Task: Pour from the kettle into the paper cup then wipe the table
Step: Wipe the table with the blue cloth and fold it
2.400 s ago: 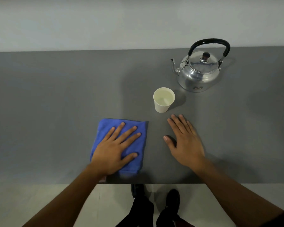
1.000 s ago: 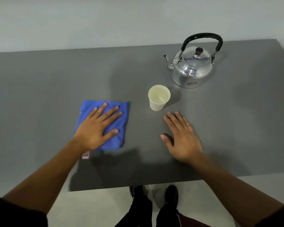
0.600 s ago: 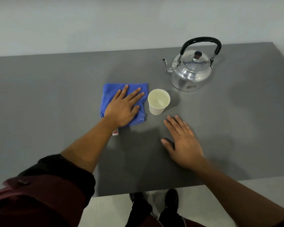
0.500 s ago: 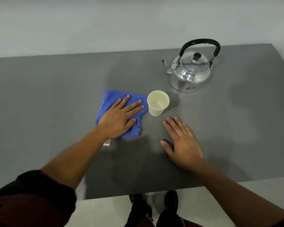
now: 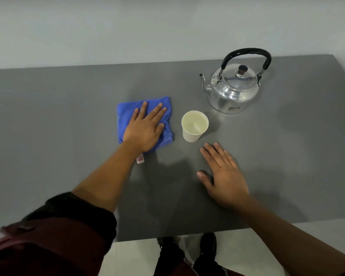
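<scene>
A steel kettle [image 5: 234,94] with a black handle stands upright at the far right of the grey table [image 5: 58,116], spout pointing left. In front of it a white paper cup [image 5: 194,126] holds clear liquid. Left of the cup lies a folded blue cloth [image 5: 126,114], close to the cup but apart from it. My left hand [image 5: 143,128] presses flat on the cloth, fingers spread and covering most of it. My right hand [image 5: 221,172] rests flat on the bare table, just in front of the cup, holding nothing.
A small red and white label [image 5: 140,159] sticks out from the cloth's near edge by my wrist. The table's near edge [image 5: 187,237] runs across the bottom, with my shoes and pale floor below. A plain wall stands behind the table.
My left hand slid the cloth left, then right up beside the cup, and in the last half second a little farther from me. The right hand, cup and kettle stayed put.
</scene>
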Demonstrator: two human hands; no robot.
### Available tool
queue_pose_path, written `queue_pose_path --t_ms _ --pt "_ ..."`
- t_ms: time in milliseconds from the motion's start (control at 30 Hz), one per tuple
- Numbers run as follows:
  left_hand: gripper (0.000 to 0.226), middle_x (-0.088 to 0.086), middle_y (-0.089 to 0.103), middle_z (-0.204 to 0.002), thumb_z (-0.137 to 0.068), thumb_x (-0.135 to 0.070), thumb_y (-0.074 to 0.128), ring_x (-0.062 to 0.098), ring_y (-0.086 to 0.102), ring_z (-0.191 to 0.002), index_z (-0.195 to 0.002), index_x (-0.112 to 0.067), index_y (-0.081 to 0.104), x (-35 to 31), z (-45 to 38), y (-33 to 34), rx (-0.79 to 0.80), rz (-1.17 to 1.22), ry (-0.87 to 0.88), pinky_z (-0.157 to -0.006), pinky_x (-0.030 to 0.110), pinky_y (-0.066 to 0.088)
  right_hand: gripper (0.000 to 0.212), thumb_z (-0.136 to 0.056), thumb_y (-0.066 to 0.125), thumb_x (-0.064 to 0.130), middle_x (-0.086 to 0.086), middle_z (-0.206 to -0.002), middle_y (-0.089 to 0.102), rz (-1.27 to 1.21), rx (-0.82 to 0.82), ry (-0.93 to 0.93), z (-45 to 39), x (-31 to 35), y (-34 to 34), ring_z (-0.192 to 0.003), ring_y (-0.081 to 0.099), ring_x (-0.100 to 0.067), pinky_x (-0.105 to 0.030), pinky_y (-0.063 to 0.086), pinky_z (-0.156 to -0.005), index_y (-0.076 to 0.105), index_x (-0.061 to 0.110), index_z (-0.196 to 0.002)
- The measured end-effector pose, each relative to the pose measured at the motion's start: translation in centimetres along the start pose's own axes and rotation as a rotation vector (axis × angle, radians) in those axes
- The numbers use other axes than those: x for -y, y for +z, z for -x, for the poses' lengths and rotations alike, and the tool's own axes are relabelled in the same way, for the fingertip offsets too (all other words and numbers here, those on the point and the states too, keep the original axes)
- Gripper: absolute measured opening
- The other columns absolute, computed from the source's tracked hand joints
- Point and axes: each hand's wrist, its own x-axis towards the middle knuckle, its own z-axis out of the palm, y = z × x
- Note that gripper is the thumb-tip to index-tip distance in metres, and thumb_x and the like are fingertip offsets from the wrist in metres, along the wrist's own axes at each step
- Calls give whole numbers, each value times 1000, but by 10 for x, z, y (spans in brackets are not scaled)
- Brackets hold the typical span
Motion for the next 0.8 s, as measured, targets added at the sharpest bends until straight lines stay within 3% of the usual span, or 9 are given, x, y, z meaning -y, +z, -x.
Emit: queue_pose_path --t_ms 167,300,400,567,800 --pt "61 -14 2 -173 -107 -51 16 27 -6 -160 -165 -32 7 -28 68 23 -2 -6 8 -129 48 4 71 -101 33 59 4 -171 19 -2 -27 -33 2 -2 -1 -159 5 -15 -45 16 -127 24 23 -162" --pt "62 -15 -1 -172 -107 -57 11 25 -11 -160 -164 -35 3 -43 125 40 15 -24 18 -129 48 -1 73 -101 21 64 5 -172 11 42 20 -21 0 -3 -1 -158 -2 -15 -44 12 -128 15 25 -163" --pt "64 -14 -1 -172 -106 -60 6 26 -14 -159 -164 -35 1 -68 146 50 29 -31 20 -129 49 -2 72 -102 15 63 4 -171 18 -13 6 -15 1 -2 -2 -158 5 -16 -43 14 -128 22 24 -162" --pt "65 -13 0 -173 -106 -61 8 26 -16 -159 -164 -33 1 -121 149 58 21 3 53 -128 48 -4 60 -104 36 49 0 -164 36 -434 -73 89 3 -6 -7 -154 25 -15 -45 29 -123 42 17 -154" --pt "71 2 -10 -173 -107 -53 17 22 -18 -159 -164 -17 -3 -191 120 68 33 79 185 -129 47 5 48 -105 48 21 1 -162 40 -508 -162 111 17 -9 -16 -151 30 -10 -41 34 -122 44 18 -153"
